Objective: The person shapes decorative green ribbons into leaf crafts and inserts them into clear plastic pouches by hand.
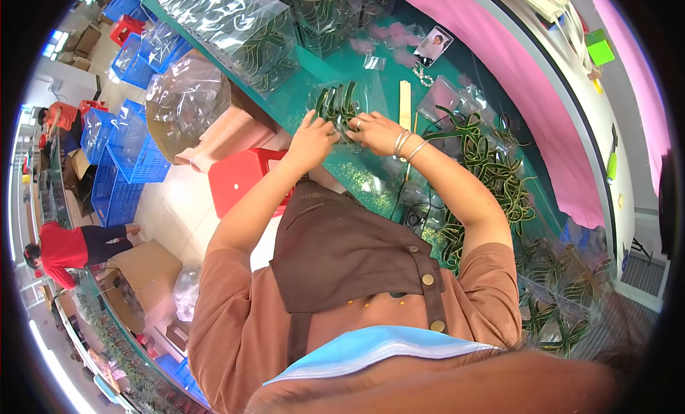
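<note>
On the green table lies a small bundle of dark green, yellow-edged strips [335, 103] in a clear plastic bag [372, 93]. My left hand [314, 138] is at the bundle's near left edge, its fingers bent and closed on the bag's edge. At the near right edge my right hand [376, 132], with bangles at the wrist, pinches the same bag. The fingertips are partly hidden against the plastic. A loose heap of similar strips [478, 150] lies to the right, beside a pale flat stick [404, 103].
Stacked filled bags [242, 39] line the table's far left. A photo card [433, 46] lies at the back, near pink cloth [528, 107]. A red stool [239, 178], blue crates [118, 185] and cardboard boxes [146, 271] stand left. A person in red [64, 246] is farther off.
</note>
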Demonstrator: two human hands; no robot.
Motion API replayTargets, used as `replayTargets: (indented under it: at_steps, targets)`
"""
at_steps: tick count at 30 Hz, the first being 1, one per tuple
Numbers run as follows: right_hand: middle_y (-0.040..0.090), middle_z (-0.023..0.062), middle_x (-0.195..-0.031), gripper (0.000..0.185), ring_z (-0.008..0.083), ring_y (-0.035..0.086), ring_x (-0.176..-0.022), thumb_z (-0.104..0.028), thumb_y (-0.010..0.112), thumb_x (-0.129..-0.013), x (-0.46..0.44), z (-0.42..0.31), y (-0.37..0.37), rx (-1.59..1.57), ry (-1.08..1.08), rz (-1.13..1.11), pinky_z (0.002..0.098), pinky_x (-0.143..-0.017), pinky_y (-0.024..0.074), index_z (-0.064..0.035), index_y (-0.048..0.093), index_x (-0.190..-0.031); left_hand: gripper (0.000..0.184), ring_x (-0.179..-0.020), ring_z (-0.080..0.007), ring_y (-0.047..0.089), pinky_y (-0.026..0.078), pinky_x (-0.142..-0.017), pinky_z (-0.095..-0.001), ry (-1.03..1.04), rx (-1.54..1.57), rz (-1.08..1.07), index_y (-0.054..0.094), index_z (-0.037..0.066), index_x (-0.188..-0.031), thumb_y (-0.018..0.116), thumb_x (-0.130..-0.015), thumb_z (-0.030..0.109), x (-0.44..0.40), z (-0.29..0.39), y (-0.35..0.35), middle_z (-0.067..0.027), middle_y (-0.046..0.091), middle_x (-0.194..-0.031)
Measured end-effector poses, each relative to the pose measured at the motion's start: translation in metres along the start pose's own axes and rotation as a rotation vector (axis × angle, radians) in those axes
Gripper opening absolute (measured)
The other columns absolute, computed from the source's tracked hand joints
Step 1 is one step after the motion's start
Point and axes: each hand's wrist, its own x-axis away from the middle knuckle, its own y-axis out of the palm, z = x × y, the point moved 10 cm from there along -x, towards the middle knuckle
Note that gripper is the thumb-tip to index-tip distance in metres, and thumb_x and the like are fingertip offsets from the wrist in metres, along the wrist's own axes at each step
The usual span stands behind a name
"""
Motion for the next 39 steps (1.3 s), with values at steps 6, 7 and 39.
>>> replayTargets:
  at_steps: [6,7,39]
  targets:
    - [0.058,0.0034,-0.115,0.038,0.0193,0.054,-0.111,-0.015,0.066,-0.078,0.0,0.001,0.002,0.028,0.045,-0.012,0.0364,-0.092,0.0403,-0.0117,0.065,-0.117,0.019,-0.102,-0.0186,0.055,0.025,-0.114,-0.0492,0.042,-0.045,-0.08,0.072,0.021,-0.097,0.064,-0.081,0.02,-0.002,-0.001,0.011,0.0007,0.057,-0.091]
    - [0.059,0.0031,-0.114,0.038,0.0188,0.055,-0.11,-0.014,0.066,-0.078,-0.001,0.002,0.001,0.026,0.065,-0.027,0.0359,-0.092,0.0402,-0.0117,0.065,-0.116,0.022,-0.103,-0.0188,0.055,0.025,-0.114,-0.0494,0.051,-0.04,-0.125,0.071,0.022,-0.103,0.065,-0.081,0.022,-0.001,-0.001,0.015,0.0008,0.059,-0.093]
    - [0.065,-0.0002,-0.122,0.022,0.02,0.057,-0.113,-0.028,0.065,-0.087,-0.009,0.044,0.039,-0.367,0.297,-0.221,0.0405,-0.098,0.0319,-0.0112,0.074,-0.098,0.02,-0.091,-0.0328,0.067,0.05,-0.083,-0.0453,-0.372,0.466,-0.502,0.072,0.01,-0.088,0.064,-0.086,0.028,-0.016,-0.027,0.024,-0.0138,0.071,-0.092]
